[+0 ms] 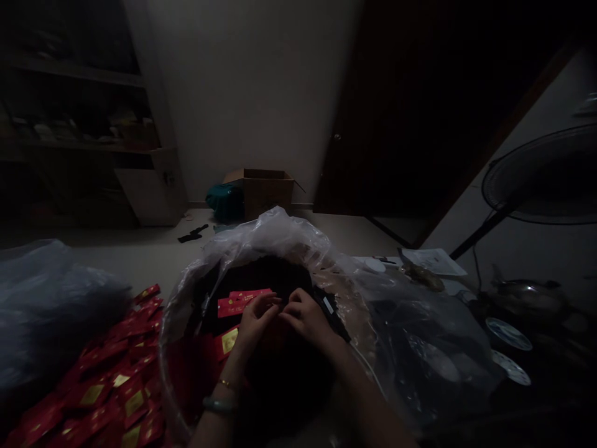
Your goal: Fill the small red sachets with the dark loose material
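My left hand (pixel 254 318) and my right hand (pixel 306 316) meet above a wide round container lined with clear plastic (pixel 275 233). The fingertips of both are pinched close together; whatever sits between them is too dark and small to make out. Black material (pixel 275 270) fills much of the container. Beside my left fingers lie red packets (pixel 228 307) on the black material, and a red packet with a gold square (pixel 228 342) shows by my left wrist. A small white label (pixel 328 305) lies to the right of my right hand.
Many red and gold packets (pixel 116 379) are heaped at left, beside a large plastic bag (pixel 51 298). Clear plastic sheeting (pixel 429 348) and patterned plates (pixel 508 333) lie at right, below a fan (pixel 550 177). A cardboard box (pixel 268 190) stands against the wall.
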Tool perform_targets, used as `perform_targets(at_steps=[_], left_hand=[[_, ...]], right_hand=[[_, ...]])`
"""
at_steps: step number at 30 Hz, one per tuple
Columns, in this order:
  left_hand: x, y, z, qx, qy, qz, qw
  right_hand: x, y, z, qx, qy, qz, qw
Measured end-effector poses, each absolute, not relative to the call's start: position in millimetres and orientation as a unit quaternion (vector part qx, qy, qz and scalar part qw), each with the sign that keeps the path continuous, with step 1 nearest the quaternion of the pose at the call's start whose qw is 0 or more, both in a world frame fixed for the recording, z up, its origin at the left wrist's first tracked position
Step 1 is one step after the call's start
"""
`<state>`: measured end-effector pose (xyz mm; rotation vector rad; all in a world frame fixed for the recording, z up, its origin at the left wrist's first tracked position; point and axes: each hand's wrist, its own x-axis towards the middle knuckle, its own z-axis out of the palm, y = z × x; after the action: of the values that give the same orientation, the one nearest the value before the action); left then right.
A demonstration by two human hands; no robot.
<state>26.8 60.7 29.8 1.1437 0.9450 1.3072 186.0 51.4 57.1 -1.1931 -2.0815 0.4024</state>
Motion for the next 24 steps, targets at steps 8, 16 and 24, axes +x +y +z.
perform_targets(at_steps=[8, 16, 24], left_hand=[[27, 60, 22, 0.594, 0.388, 0.463, 0.532], [30, 51, 33, 0.598, 0.422, 0.394, 0.557], [33, 49, 25, 0.63, 0.382, 0.403, 0.542]], right_hand=[[187, 53, 56, -0.365, -0.86, 0.018, 0.355], [187, 51, 62, -0.426, -0.856, 0.081, 0.283], [182, 49, 61, -0.469, -0.832, 0.159, 0.251]])
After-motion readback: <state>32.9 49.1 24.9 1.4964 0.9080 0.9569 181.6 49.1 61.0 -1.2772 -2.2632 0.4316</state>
